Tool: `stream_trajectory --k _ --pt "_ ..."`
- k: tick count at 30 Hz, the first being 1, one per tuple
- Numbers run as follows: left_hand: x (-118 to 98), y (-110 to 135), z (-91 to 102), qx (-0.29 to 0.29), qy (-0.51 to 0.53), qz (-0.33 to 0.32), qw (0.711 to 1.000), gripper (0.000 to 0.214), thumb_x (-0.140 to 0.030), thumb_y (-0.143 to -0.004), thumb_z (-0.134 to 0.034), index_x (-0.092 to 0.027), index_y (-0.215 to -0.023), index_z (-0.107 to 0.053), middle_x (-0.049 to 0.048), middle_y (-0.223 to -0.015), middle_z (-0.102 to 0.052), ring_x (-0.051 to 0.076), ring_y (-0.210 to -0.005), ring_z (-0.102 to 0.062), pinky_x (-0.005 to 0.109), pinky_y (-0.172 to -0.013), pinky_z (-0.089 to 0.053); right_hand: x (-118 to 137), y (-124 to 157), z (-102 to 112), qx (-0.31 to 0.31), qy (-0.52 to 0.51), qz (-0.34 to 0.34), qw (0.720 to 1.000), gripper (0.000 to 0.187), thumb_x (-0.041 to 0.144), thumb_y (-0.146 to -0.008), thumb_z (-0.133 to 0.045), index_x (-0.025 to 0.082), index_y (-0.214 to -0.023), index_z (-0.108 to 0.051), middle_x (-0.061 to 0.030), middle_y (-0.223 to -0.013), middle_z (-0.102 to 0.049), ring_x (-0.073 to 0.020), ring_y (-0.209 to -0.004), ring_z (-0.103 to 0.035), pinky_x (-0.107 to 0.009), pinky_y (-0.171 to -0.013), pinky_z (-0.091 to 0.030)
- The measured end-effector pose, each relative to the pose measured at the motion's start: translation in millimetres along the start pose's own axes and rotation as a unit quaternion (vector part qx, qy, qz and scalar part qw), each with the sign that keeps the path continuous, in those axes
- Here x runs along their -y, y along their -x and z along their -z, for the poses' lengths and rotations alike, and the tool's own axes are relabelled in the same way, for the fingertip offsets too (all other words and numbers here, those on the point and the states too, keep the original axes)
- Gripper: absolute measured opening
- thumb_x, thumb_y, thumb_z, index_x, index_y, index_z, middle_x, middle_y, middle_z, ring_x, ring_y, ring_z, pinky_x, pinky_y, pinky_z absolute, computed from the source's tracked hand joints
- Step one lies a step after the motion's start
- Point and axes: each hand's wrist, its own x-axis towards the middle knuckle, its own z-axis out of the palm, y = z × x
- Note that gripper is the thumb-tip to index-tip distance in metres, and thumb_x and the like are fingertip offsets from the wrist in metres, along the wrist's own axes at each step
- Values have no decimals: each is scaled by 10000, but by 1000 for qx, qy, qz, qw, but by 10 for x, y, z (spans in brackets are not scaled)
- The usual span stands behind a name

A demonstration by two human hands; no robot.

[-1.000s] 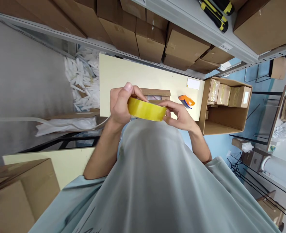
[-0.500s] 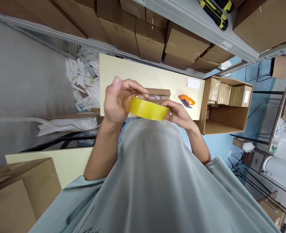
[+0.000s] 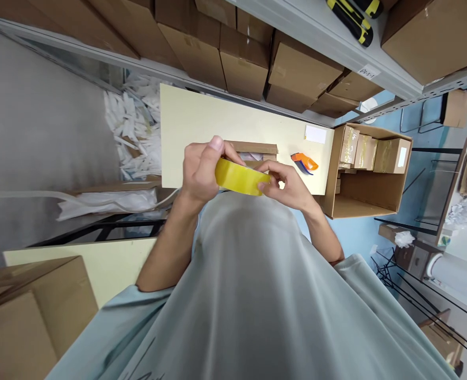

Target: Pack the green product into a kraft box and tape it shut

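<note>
Between my two hands, close to my body, is a roll of yellow packing tape (image 3: pixel 238 177), its outer face towards me. My left hand (image 3: pixel 202 168) grips the roll's left end, thumb along the top and fingers behind. At the other end my right hand (image 3: pixel 283 182) pinches the roll, its thumb on the outer face near the edge. Behind the tape lies a small cardboard box (image 3: pixel 253 148) with flaps up and something pale inside, partly hidden by my hands. An orange and blue tape dispenser (image 3: pixel 305 162) rests on the cream table to the right.
The cream table (image 3: pixel 202 113) has a white label sheet (image 3: pixel 315 134) at its far right. A large open carton (image 3: pixel 368 208) with several taped boxes stands at its right end. Above is a shelf (image 3: pixel 297 26) with boxes and cutters (image 3: pixel 350 21). White scraps (image 3: pixel 132 126) are heaped left.
My left hand has moved right and closed from a loose, open pose onto the tape roll. My right thumb has come onto the roll's face. The roll has shifted slightly.
</note>
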Motion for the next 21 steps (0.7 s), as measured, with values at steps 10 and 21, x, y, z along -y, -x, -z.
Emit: stream_trajectory --k 10,21 --pt "-101 39 -74 -63 -5 -39 997 717 -698 -1119 -562 -223 -644 -813 76 -590 -712 188 -550 -533 452 -565 -298 235 44 -94 -47 58 -5 997 309 384 -872 -802 268 -1123 -663 19 -959 -598 -168 -772 -464 -328 -720 -421" --pt "-196 66 -85 -56 -10 -68 996 722 -689 -1147 -557 -237 -659 -837 73 -627 -744 179 -544 -563 436 -567 -298 151 39 -52 -8 20 50 999 321 350 -844 -709 268 -1139 -610 5 -1073 -644 -170 -803 -478 -336 -765 -436"
